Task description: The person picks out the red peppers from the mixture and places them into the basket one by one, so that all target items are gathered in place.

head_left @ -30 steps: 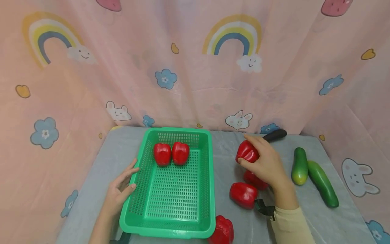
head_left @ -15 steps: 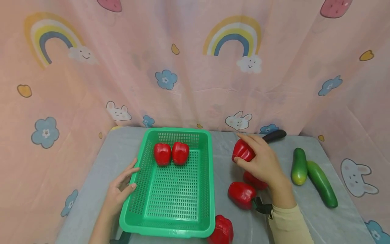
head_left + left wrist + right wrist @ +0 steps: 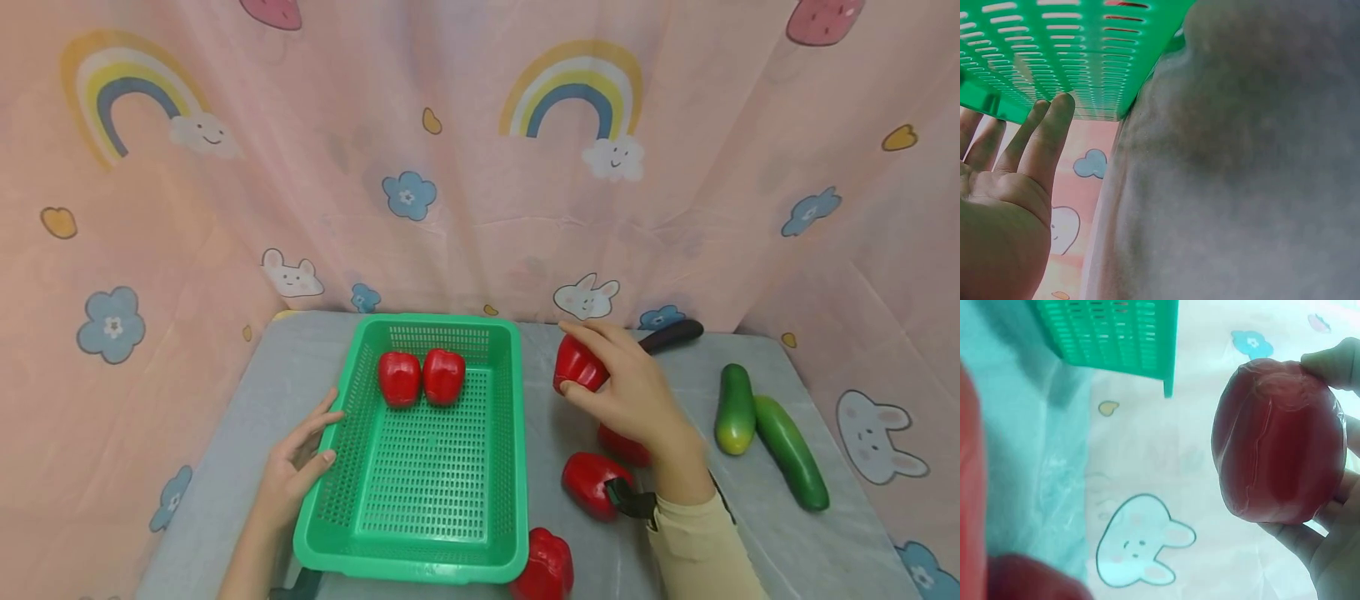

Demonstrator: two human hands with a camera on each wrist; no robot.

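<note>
A red bell pepper [image 3: 579, 365] is gripped between the thumb and fingers of my right hand [image 3: 626, 387], held up to the right of the green basket [image 3: 523, 433]. The right wrist view shows this pepper [image 3: 1282, 444] close, with fingers curled round its side. My left hand [image 3: 296, 467] rests at the basket's left rim, its fingers fairly straight. In the left wrist view those fingertips [image 3: 1063, 106] touch the slotted basket wall [image 3: 1072, 56]. Inside the basket, two red peppers [image 3: 422, 379] sit side by side near its far end.
Below my right hand lie more red peppers [image 3: 588, 483], one partly hidden by the wrist. Another pepper [image 3: 546, 567] sits by the basket's near right corner. An eggplant [image 3: 675, 335] lies behind the hand; two green cucumbers [image 3: 791, 450] lie at right. A patterned curtain [image 3: 480, 167] hangs behind.
My right hand has moved left with the red pepper, closer to the basket. The left hand has stayed at the basket's left rim.
</note>
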